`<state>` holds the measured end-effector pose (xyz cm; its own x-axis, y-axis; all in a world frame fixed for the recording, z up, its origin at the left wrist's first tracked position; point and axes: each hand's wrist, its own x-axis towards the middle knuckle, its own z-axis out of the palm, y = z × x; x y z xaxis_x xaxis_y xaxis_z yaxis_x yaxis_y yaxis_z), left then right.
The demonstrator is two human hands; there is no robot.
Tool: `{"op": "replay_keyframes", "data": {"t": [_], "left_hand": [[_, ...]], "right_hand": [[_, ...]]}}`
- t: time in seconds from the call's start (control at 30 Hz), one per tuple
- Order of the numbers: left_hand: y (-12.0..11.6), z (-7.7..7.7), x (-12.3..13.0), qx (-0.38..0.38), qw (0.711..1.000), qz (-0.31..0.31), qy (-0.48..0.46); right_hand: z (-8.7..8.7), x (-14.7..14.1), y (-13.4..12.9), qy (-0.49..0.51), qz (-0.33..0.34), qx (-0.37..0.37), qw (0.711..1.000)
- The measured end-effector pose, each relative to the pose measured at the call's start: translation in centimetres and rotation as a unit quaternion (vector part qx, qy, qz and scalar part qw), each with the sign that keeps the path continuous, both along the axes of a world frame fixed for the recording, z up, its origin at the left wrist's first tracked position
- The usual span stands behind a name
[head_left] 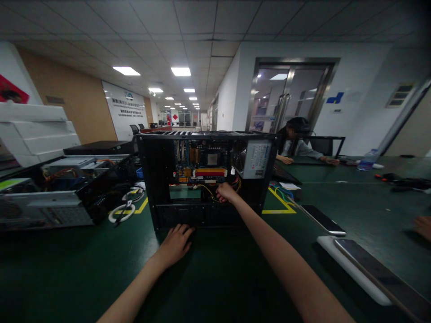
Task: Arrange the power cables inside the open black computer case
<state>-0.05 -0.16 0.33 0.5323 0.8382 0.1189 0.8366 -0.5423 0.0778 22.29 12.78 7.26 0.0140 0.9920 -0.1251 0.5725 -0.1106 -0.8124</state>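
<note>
An open black computer case (178,216) stands upright on the green table, its inside facing me. Within it are a motherboard (187,157) with red and yellow memory slots and a silver power supply (258,159) at the upper right. My right hand (225,193) reaches into the lower middle of the case, fingers curled together beside a thin yellow cable (206,187); what they pinch is too small to make out. My left hand (177,243) lies on the table against the case's bottom front edge, fingers spread, holding nothing.
Another opened computer case (57,211) lies at the left, near a coiled white cable (121,213). At the right are phones (323,220) and a white slab (357,269). A person (296,143) sits across the table; another person's hand (422,226) shows at the right edge.
</note>
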Motion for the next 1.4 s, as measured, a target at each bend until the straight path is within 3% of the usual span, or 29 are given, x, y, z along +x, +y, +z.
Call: {"op": "replay_keyframes", "data": {"t": [0.23, 0.4, 0.53, 0.83, 1.13, 1.4], "left_hand": [[-0.1, 0.1, 0.1, -0.005, 1.000, 0.006, 0.006], [-0.3, 0.3, 0.1, -0.007, 1.000, 0.006, 0.004], [-0.2, 0.2, 0.1, 0.003, 1.000, 0.007, 0.005], [-0.2, 0.2, 0.1, 0.005, 1.000, 0.003, 0.008], [-0.5, 0.8, 0.3, -0.005, 1.000, 0.005, 0.010], [-0.3, 0.5, 0.2, -0.004, 1.000, 0.008, 0.008]], "right_hand": [[-0.3, -1.0, 0.7, -0.123, 0.129, -0.024, 0.984], [-0.9, -2.1, 1.5, -0.238, 0.212, 0.015, 0.948], [-1.4, -2.8, 2.1, -0.237, 0.295, 0.010, 0.926], [-1.0, -2.6, 1.7, -0.149, 0.311, -0.098, 0.933], [-0.7, -2.7, 1.5, -0.180, 0.304, -0.112, 0.929], [-0.1, -2.6, 0.7, -0.100, 0.316, -0.169, 0.928]]}}
